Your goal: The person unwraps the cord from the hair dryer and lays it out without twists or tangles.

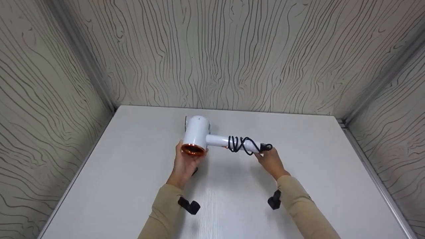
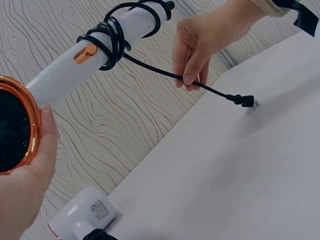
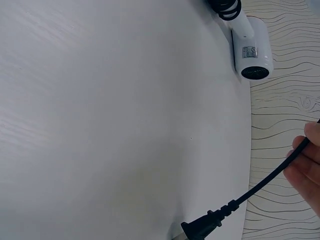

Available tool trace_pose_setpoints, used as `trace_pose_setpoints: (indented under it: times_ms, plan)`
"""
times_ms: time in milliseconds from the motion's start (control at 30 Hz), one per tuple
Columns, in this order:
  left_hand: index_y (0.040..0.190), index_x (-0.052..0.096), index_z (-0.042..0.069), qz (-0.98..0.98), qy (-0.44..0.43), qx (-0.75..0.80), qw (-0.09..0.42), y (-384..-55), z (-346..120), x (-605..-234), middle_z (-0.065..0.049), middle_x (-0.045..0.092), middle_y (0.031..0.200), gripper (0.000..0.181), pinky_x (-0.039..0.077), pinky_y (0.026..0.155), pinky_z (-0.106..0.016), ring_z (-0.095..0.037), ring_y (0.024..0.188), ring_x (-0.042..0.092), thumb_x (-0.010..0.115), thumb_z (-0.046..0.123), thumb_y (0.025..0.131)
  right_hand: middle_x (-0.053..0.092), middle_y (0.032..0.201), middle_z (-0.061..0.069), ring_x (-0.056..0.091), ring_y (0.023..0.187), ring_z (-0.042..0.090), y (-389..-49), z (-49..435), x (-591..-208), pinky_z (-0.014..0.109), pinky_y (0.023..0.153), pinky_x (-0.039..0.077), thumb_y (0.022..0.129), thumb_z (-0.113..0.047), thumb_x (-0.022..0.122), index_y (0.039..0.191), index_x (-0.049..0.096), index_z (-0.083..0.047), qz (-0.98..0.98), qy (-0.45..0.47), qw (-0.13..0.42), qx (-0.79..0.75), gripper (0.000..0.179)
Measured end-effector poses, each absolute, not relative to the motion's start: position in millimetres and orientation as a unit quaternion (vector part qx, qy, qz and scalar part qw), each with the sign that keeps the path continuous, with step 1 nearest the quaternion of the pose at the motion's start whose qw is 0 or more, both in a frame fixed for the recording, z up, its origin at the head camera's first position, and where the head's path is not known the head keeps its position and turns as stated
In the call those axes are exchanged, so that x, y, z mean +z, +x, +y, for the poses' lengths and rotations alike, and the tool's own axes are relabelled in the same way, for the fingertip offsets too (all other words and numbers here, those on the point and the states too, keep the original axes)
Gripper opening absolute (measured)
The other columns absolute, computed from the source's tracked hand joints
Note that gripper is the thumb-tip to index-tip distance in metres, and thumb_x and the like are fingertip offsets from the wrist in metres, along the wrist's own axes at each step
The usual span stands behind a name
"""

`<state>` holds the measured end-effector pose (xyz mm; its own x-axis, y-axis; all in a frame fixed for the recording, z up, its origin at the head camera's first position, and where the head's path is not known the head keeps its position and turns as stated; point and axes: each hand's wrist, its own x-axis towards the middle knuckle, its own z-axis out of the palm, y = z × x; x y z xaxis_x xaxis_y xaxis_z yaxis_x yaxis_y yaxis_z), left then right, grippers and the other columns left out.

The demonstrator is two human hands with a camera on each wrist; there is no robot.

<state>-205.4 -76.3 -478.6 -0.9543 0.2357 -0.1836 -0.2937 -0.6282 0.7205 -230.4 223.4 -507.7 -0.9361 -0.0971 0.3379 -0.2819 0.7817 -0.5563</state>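
"What is the person holding?"

"A white hair dryer (image 1: 196,131). It is up in the air, over the white table (image 1: 132,159)."

"Which hand has it?"

"The left hand (image 1: 186,162). Its thumb and fingers curl round the end with the shiny copper ring (image 2: 35,130). The thumb is right by that ring."

"Which way does the handle (image 1: 217,140) go?"

"It sticks out sideways, over to the right hand (image 1: 270,162). It has a little copper button (image 2: 86,53) on it."

"And what does the right hand do?"

"It pinches the black cord (image 2: 215,91) with its thumb and fingers, near the end of the handle. Most of the cord is wrapped round and round the handle. A bit hangs loose, and the plug (image 2: 245,100) is on the tip, past the fingers."

"Does the plug touch the table?"

"I can't tell."

"Is there anything else?"

"Yes, a second hair dryer (image 2: 80,207)! It is on the table near the back edge, and it's white with a black cord too. Behind the table is a wall (image 1: 212,59) with wavy wood lines. The person has tan sleeves (image 1: 162,205)."
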Motion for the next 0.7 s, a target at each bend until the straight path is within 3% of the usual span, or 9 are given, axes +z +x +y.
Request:
trace_pose_setpoints:
  times_ms: [133,267,467,700]
  plan:
    - [0.150,0.017,0.011,0.412,-0.032,0.899,0.147,-207,-76,-482,-0.011,0.043,0.134,0.063,0.053,0.102,-0.033,-0.016,0.108,0.061,0.014,0.052,0.102,0.065,0.073,0.007,0.058,0.070,0.018,-232,229,-505,0.031,0.065,0.051,0.079,0.009,0.066,0.076,0.061,-0.002,-0.924,0.128,0.176,0.315,0.012]
    - [0.150,0.016,0.012,0.419,-0.033,0.895,0.153,-207,-76,-485,-0.013,0.040,0.137,0.063,0.054,0.099,-0.032,-0.017,0.109,0.060,0.016,0.053,0.102,0.070,0.078,0.008,0.065,0.073,0.020,-235,235,-504,0.030,0.066,0.057,0.075,0.017,0.065,0.088,0.070,-0.002,-0.908,0.178,0.221,0.308,0.024]
    - [0.150,0.015,0.012,0.428,-0.042,0.889,0.157,-208,-76,-487,-0.015,0.037,0.141,0.063,0.051,0.106,-0.038,-0.019,0.109,0.060,0.018,0.053,0.102,0.071,0.079,0.010,0.067,0.072,0.022,-239,242,-496,0.029,0.063,0.057,0.084,0.005,0.066,0.090,0.072,0.002,-0.895,0.181,0.229,0.338,0.008]
    - [0.150,0.013,0.014,0.428,-0.049,0.888,0.162,-207,-78,-489,-0.015,0.034,0.143,0.064,0.049,0.107,-0.040,-0.019,0.112,0.059,0.019,0.055,0.102,0.073,0.082,0.009,0.069,0.076,0.022,-239,246,-487,0.034,0.070,0.060,0.085,0.002,0.067,0.092,0.073,0.001,-0.902,0.156,0.217,0.340,0.009]
